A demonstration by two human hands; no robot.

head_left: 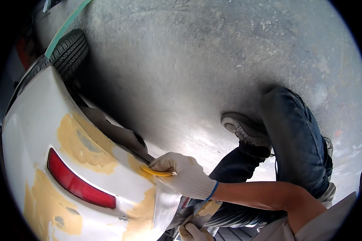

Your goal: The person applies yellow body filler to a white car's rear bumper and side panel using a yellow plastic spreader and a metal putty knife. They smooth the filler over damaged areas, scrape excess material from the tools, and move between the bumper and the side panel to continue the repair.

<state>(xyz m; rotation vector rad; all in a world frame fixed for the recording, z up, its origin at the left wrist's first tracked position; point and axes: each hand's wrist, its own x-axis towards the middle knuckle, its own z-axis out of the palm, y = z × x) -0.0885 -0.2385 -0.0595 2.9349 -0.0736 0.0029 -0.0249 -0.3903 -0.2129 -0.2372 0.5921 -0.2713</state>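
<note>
My right hand [181, 178], in a white knit glove with a blue cuff, pinches a yellow flexible spreader [155, 172] flat against the curved white car bumper [36, 112]. The bumper carries tan filler patches [84, 148], some showing grey spots, around a long red reflector [80, 180]. Below, at the bottom edge, my left hand [193, 232], also gloved, grips a flat board [206, 213] with tan filler on it. Part of that hand is cut off by the picture's edge.
A black tyre [68, 52] with green tape [66, 26] beside it is at the upper left. Grey concrete floor [181, 60] spans the top and right. My bent legs [295, 136] and boot [239, 126] are at the right. A dark trim piece [108, 128] hangs under the bumper.
</note>
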